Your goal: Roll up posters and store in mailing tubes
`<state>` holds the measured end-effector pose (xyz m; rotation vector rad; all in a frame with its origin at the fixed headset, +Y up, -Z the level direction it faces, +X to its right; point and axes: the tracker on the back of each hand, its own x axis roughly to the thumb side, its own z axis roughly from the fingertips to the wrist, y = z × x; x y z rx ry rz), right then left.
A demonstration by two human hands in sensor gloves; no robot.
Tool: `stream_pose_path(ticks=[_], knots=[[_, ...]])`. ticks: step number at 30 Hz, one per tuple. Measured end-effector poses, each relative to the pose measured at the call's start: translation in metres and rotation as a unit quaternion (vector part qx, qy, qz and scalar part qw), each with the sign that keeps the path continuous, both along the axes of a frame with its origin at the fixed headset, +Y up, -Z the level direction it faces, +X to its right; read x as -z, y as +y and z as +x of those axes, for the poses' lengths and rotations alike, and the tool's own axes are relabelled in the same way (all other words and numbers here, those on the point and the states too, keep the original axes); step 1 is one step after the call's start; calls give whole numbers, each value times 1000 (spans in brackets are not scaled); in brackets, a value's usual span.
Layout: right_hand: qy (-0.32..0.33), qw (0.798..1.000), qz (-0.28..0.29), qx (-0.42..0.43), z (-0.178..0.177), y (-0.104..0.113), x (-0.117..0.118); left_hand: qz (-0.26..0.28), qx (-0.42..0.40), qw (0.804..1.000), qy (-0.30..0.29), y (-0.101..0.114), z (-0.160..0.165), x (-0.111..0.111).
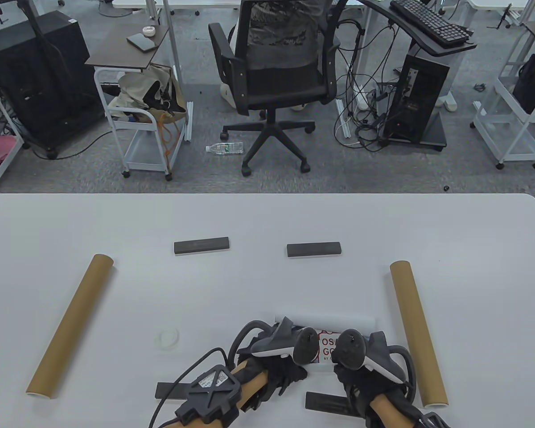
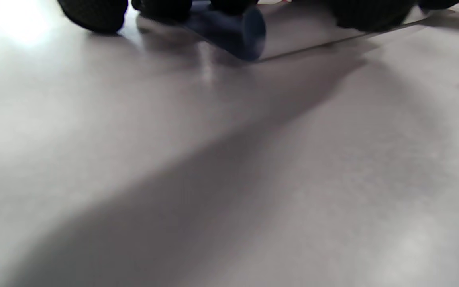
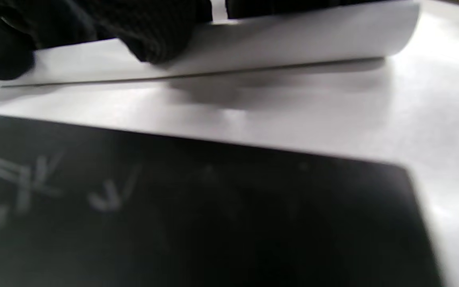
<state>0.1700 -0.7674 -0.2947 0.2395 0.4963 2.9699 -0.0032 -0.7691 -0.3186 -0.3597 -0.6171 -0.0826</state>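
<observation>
A white poster (image 1: pixel 327 349) with red lettering lies at the near middle of the table, its far part rolled into a roll (image 1: pixel 325 321). Both gloved hands are on it. My left hand (image 1: pixel 290 368) grips the roll's left part; its fingertips (image 2: pixel 94 16) show beside the roll's end (image 2: pixel 247 32). My right hand (image 1: pixel 350 374) holds the right part, fingers (image 3: pixel 153 36) curled over the roll (image 3: pixel 293 40). Two brown mailing tubes lie on the table, one at the left (image 1: pixel 69 327) and one at the right (image 1: pixel 417 332), just beside my right hand.
Two dark bars (image 1: pixel 201 245) (image 1: pixel 313 249) lie further back. Two more lie near the front edge, one (image 1: pixel 169 390) by my left wrist and one (image 1: pixel 332 403) under my right, also large in the right wrist view (image 3: pixel 173 207). A white cap (image 1: pixel 167 339) sits left of the poster.
</observation>
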Motion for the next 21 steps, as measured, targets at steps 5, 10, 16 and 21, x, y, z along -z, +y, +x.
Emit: stream_pose_path(ticks=[5, 10, 16, 21], knots=[[9, 1000, -6, 11, 2, 1, 0, -7, -7, 1000, 16, 0, 0, 1], [7, 1000, 3, -25, -4, -4, 2, 36, -7, 999, 23, -1, 0, 1], [12, 999, -27, -23, -3, -5, 1, 35, 1, 999, 12, -2, 0, 1], [-1, 1000, -8, -26, -4, -5, 4, -12, 29, 999, 20, -2, 3, -1]])
